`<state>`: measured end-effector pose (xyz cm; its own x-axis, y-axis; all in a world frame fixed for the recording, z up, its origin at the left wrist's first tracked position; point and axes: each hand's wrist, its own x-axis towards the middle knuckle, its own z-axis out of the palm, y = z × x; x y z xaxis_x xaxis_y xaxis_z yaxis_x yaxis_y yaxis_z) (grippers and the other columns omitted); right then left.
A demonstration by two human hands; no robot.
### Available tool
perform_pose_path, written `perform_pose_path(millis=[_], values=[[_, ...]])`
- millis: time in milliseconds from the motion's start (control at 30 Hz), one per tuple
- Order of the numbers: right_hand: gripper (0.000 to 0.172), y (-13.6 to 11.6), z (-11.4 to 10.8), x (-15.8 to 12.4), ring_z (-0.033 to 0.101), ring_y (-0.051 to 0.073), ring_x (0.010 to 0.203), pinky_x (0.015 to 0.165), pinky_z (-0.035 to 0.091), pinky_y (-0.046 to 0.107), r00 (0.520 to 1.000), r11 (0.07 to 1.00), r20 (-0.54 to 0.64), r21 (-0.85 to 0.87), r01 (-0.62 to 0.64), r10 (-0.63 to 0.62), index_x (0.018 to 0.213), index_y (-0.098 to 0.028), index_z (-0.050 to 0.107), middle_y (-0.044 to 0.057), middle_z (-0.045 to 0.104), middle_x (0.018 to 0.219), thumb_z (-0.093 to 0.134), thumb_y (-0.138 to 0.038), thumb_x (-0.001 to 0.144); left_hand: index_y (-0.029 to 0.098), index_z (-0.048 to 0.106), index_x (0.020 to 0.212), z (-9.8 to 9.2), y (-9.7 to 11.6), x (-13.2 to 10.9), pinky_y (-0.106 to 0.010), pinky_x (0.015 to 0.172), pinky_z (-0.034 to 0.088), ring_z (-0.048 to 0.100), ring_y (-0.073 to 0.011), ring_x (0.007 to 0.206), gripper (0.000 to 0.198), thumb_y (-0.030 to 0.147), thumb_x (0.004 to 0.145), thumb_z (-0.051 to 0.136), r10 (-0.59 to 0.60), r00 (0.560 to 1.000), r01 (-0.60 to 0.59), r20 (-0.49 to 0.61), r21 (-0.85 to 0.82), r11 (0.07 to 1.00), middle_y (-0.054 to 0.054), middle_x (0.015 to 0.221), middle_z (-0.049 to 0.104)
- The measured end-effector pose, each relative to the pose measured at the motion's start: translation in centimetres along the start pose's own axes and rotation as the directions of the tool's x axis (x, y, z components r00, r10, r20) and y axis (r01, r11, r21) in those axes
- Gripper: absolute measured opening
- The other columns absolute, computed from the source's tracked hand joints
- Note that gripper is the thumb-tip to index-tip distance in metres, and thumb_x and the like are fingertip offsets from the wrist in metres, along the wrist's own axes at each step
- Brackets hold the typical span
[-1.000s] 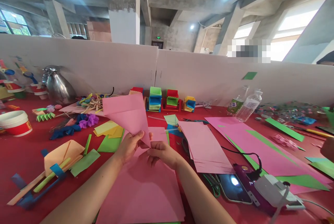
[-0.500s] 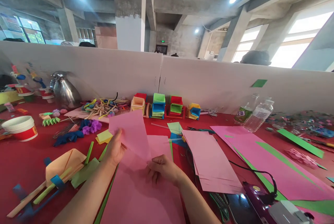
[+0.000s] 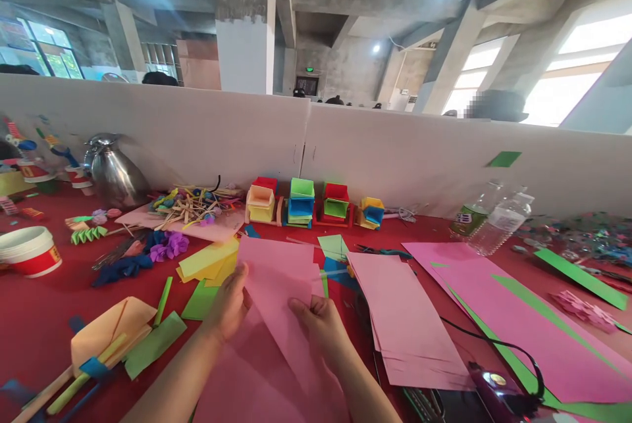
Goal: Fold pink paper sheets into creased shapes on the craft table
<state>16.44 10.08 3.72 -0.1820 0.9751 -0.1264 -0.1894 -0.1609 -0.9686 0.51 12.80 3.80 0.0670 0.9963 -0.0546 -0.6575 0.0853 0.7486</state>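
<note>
A pink sheet of paper (image 3: 276, 272) is held up at a tilt between my two hands. My left hand (image 3: 232, 301) grips its left edge, thumb on top. On its right edge, my right hand (image 3: 318, 327) pinches it between thumb and fingers. Below both hands lies a larger pink sheet (image 3: 237, 370), partly covered by my forearms. To the right rests a stack of pink sheets (image 3: 407, 318) with uneven edges. Left of my left hand are yellow paper pieces (image 3: 210, 262) and a green paper piece (image 3: 155, 344).
Several coloured paper boxes (image 3: 302, 196) stand along the white partition (image 3: 222, 127). A steel jug (image 3: 116, 170), paper cups (image 3: 32, 252) and a pile of sticks (image 3: 190, 206) are left. Plastic bottles (image 3: 503, 219), a big pink sheet (image 3: 523, 324) and a black cable (image 3: 508, 344) are right.
The tilted pink sheet has come lower and to the right. My right hand has moved up to its right edge, and my left hand has shifted slightly right. The view has shifted slightly.
</note>
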Motion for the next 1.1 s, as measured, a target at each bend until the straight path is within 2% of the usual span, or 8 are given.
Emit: perform_pose_path(millis=[67,167,367,433,533,600,700,1100], values=[[0.04,-0.2,-0.1,-0.1,0.034,0.006,0.044,0.044,0.025,0.021,1.0,1.0,0.008,0.018,-0.016,0.016,0.056,-0.013,0.053,-0.002,0.046,0.05,0.067,-0.05,0.06,0.015,0.059,0.104,-0.3,0.3,0.3,-0.035,0.085,0.046,0.058,-0.0241,0.1,0.034,0.037,0.078,0.056,0.03,0.999,-0.03,-0.024,0.006,1.0,-0.01,0.105,0.065],[0.043,-0.3,-0.5,-0.1,0.037,0.007,0.045,0.044,0.028,0.022,1.0,0.999,-0.01,-0.037,-0.027,0.027,0.055,-0.014,0.054,-0.001,0.047,0.049,0.065,-0.054,0.059,0.017,0.059,0.104,-0.3,0.2,0.4,-0.035,0.083,0.047,0.058,-0.0239,0.101,0.033,0.038,0.079,0.055,-0.003,1.0,0.003,-0.01,-0.007,1.0,-0.01,0.106,0.064],[0.048,-0.4,-1.5,0.3,0.044,0.011,0.048,0.046,0.033,0.023,0.993,0.994,-0.112,-0.101,-0.03,0.019,0.058,-0.013,0.058,0.001,0.051,0.049,0.061,-0.061,0.06,0.013,0.06,0.102,0.3,-0.8,-0.4,-0.035,0.08,0.048,0.06,-0.0245,0.097,0.032,0.036,0.08,0.056,-0.181,0.976,0.171,0.124,0.086,0.982,-0.013,0.102,0.065],[0.046,-0.6,-1.3,0.1,0.045,0.01,0.049,0.047,0.034,0.023,0.994,0.997,-0.1,-0.069,-0.04,0.033,0.06,-0.013,0.059,0.0,0.052,0.051,0.062,-0.058,0.06,0.012,0.061,0.1,0.3,-1.0,-0.4,-0.035,0.076,0.05,0.062,-0.024,0.091,0.031,0.035,0.079,0.057,-0.16,0.985,0.153,0.059,0.104,0.983,-0.012,0.097,0.067],[0.038,-0.7,-0.7,-0.3,0.048,0.009,0.052,0.052,0.037,0.023,0.996,0.997,0.054,-0.014,-0.075,0.076,0.065,-0.012,0.061,0.0,0.055,0.057,0.068,-0.05,0.06,0.014,0.061,0.092,-0.1,-1.1,0.2,-0.031,0.071,0.051,0.064,-0.0208,0.082,0.023,0.03,0.076,0.061,-0.063,0.994,0.068,-0.094,0.052,0.996,-0.008,0.088,0.068],[0.035,-0.7,-0.5,-0.5,0.048,0.009,0.051,0.052,0.037,0.022,0.979,0.992,0.16,-0.03,-0.124,0.127,0.064,-0.012,0.062,-0.001,0.055,0.056,0.069,-0.045,0.059,0.016,0.06,0.087,-0.4,-1.0,0.7,-0.028,0.066,0.052,0.065,-0.0177,0.076,0.017,0.026,0.074,0.062,0.0,0.98,0.002,-0.199,0.014,1.0,-0.005,0.083,0.069],[0.033,-0.4,-0.5,-0.5,0.046,0.007,0.044,0.045,0.036,0.021,0.961,0.972,0.167,-0.115,-0.203,0.221,0.061,-0.011,0.061,-0.001,0.054,0.051,0.07,-0.043,0.058,0.016,0.059,0.081,-1.0,-0.5,1.3,-0.023,0.062,0.051,0.064,-0.0135,0.07,0.009,0.021,0.074,0.061,0.05,0.953,-0.058,-0.299,-0.017,0.998,-0.003,0.079,0.068],[0.036,-0.1,-0.3,-0.4,0.056,0.012,0.046,0.044,0.042,0.023,0.959,0.961,0.132,-0.15,-0.232,0.252,0.063,-0.012,0.057,0.005,0.064,0.057,0.069,-0.046,0.058,0.017,0.06,0.074,-1.7,0.2,1.7,-0.02,0.062,0.049,0.062,-0.0105,0.069,0.003,0.019,0.073,0.062,0.159,0.918,-0.192,-0.364,-0.057,0.98,0.001,0.074,0.066]])
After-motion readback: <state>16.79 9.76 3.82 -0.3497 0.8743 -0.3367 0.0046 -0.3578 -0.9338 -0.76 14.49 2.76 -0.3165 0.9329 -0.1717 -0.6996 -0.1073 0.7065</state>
